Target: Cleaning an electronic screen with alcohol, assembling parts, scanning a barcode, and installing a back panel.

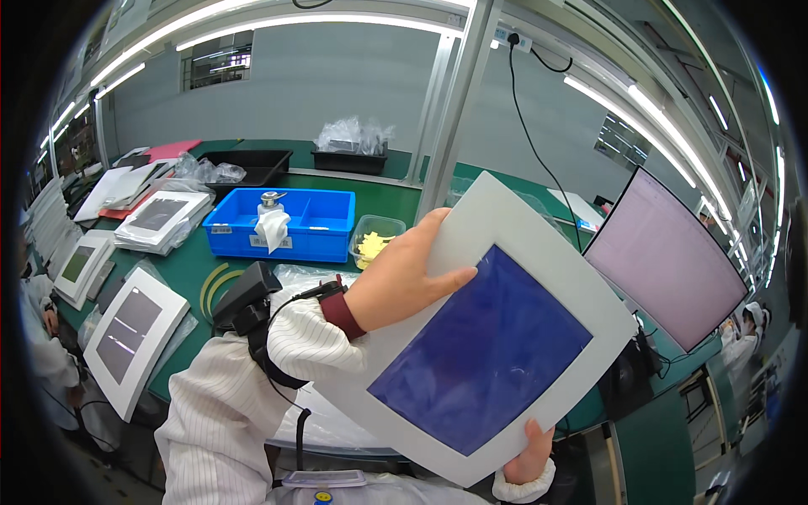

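A white-framed flat panel [543, 252] with a dark blue rectangle in its middle is held up at a slant in front of me. My left hand [404, 273] grips its upper left edge, the thumb on the front close to the blue area and the other fingertips hidden behind. At the bottom right edge my right hand [530, 454] holds it, with the thumb showing on the front and the rest mostly hidden. A black strapped device [246, 296] sits on my left forearm. Under the panel, clear plastic wrap and white sheets [337, 421] lie partly covered.
Behind stands a blue divided bin [324, 244] with a pump bottle [271, 202] and tissue, beside a clear tub of yellow pieces [374, 238]. Similar framed panels [135, 337] lie to the left. A monitor [669, 257] stands right. A metal post [454, 109] rises behind the panel.
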`<state>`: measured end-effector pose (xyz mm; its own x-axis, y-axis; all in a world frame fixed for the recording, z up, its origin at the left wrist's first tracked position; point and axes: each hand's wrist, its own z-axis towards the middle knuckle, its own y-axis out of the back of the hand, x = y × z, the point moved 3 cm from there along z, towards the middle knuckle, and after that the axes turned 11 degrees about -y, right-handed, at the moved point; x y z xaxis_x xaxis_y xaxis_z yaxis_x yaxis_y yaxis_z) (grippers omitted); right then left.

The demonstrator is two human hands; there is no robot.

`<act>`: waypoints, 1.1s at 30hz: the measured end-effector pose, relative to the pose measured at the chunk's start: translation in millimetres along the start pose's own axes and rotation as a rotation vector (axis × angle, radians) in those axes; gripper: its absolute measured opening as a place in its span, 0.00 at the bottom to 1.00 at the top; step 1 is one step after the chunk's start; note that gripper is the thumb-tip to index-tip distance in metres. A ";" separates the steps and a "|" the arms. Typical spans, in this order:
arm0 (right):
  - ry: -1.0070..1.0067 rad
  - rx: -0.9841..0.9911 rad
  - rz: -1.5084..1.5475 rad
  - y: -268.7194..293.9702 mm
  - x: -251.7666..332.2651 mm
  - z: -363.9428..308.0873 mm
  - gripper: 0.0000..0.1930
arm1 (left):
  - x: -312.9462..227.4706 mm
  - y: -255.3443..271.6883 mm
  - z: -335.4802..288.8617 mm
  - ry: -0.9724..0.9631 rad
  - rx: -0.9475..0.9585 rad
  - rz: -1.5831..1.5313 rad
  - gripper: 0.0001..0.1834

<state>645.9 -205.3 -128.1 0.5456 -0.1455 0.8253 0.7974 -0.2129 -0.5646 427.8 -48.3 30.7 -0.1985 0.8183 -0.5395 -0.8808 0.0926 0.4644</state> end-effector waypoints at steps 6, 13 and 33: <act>-0.063 -0.045 0.093 -8.0 1.3 -8.5 0.30 | 0.7 0.0 -4.2 0.087 0.007 0.044 0.36; -0.116 -0.029 0.068 -16.7 0.6 -3.4 0.31 | 18.6 -0.2 -10.9 0.108 -0.001 0.102 0.36; 0.884 -0.079 -0.897 -46.7 60.9 28.1 0.20 | -18.0 80.5 -66.8 0.182 -0.007 -0.522 0.30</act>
<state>649.2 -177.1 -51.4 -0.5609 -0.5087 0.6531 0.7629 -0.6240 0.1692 331.7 -93.5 30.9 0.1949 0.5534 -0.8098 -0.8848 0.4555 0.0984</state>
